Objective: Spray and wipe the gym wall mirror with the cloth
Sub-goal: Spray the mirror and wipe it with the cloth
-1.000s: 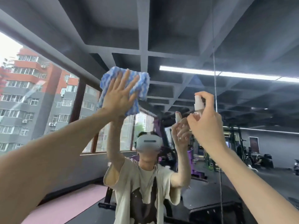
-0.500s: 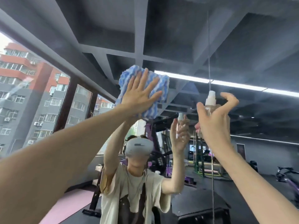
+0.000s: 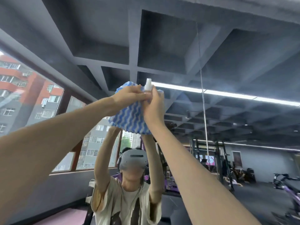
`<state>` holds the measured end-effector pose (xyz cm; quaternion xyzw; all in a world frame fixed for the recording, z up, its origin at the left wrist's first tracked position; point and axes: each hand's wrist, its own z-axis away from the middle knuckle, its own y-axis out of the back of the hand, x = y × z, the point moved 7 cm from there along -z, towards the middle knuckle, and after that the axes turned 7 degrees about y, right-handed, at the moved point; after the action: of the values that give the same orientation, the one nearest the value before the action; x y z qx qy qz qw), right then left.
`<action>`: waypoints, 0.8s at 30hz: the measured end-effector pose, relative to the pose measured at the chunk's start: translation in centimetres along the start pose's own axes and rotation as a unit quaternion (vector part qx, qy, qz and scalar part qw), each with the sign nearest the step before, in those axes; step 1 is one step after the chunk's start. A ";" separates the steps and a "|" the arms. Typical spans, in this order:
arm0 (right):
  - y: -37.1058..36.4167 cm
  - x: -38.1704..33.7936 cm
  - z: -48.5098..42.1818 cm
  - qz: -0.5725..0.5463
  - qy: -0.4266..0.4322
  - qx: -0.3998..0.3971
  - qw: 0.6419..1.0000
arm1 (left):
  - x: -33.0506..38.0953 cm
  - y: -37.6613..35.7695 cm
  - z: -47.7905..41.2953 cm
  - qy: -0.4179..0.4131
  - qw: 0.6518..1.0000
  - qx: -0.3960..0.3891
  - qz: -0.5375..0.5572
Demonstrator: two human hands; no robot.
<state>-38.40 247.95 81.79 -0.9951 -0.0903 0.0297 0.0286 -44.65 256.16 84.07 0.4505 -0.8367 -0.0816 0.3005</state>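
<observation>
The left hand [image 3: 129, 95] and right hand [image 3: 152, 109], well apart half a second ago, now meet high on the gym wall mirror [image 3: 235, 65]. The blue-and-white wavy-striped cloth [image 3: 128, 119] lies against the glass under the left hand, whose fingers were spread upward and now lie sideways across its top edge, touching the right hand. The right hand's grip is closed round the small spray bottle with a white nozzle [image 3: 148, 86], which has moved left and now stands upright in front of the cloth's upper corner. The view has tilted upward.
</observation>
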 end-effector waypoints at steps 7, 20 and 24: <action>-2.8 -0.4 2.3 -0.070 0.028 -0.084 0.994 | 0.0 4.9 0.3 0.045 0.981 0.132 0.133; 5.3 4.5 -4.1 0.348 0.045 -0.022 0.936 | -0.4 7.8 0.4 0.065 0.986 0.150 0.027; 2.3 4.8 -1.2 0.426 0.253 -0.177 0.851 | 0.4 8.0 0.8 0.051 0.976 0.205 0.048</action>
<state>-33.18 246.47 82.54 -0.8973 0.3488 -0.2307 -0.1412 -50.92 260.38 86.83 0.4656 -0.8397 0.1290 0.2478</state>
